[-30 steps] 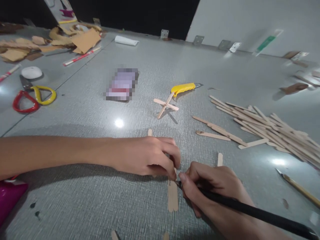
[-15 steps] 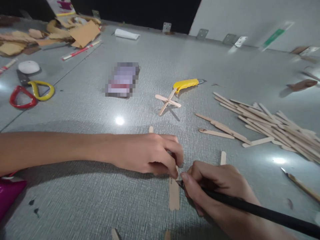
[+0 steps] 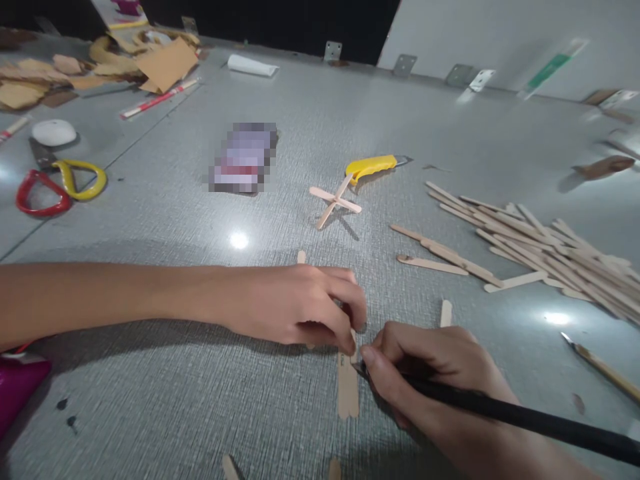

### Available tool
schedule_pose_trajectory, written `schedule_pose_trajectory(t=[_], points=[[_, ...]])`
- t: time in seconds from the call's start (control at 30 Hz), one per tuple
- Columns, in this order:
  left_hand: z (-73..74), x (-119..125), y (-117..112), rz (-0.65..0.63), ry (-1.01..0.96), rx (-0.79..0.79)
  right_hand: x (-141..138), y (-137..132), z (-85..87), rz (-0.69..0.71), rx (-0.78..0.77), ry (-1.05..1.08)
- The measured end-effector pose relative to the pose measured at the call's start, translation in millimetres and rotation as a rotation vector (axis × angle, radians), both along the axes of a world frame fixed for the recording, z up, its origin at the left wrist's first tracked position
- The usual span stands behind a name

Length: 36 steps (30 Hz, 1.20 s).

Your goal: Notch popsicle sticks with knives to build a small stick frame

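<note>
Two popsicle sticks (image 3: 348,393) lie side by side on the grey table in front of me, with small dark marks on the left one. My left hand (image 3: 320,307) comes in from the left, fingers curled and fingertips pressing down on the sticks, hiding their far ends. Another popsicle stick (image 3: 301,257) pokes out behind that hand. My right hand (image 3: 425,373) is closed around a long black pen-like tool (image 3: 490,410). Its dark pointed tip touches the right stick's edge, close to my left fingertips. Behind my right knuckles one more stick (image 3: 446,313) shows its end.
A pile of popsicle sticks (image 3: 540,250) lies to the right, near a slim pointed tool (image 3: 600,367). Ahead are a small stick cross (image 3: 335,200), a yellow cutter (image 3: 371,167) and a blurred-out flat object (image 3: 245,157). Red-and-yellow-handled scissors (image 3: 63,187) lie left.
Both hands keep nearly the same place and grip. The tool's tip stays at the stick's edge, and the whole view has shifted very slightly.
</note>
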<state>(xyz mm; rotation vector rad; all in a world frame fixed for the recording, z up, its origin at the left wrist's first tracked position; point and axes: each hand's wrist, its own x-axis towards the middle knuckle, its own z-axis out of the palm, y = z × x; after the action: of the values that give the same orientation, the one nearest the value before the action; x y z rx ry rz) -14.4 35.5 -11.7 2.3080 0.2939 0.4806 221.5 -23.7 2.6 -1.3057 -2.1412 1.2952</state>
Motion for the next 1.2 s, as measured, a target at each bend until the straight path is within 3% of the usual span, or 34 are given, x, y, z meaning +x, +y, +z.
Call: schedule_pose_trajectory(t=[0.7,1.2], points=[[-0.7,0.0,0.7,-0.010,-0.015,0.001,-0.9,1.4,1.0,0.022,0.038,0.015],[-0.8,0.6,0.6,0.004,-0.016,-0.037,1.7,-3.0,-5.8,-0.075,0.049,0.016]])
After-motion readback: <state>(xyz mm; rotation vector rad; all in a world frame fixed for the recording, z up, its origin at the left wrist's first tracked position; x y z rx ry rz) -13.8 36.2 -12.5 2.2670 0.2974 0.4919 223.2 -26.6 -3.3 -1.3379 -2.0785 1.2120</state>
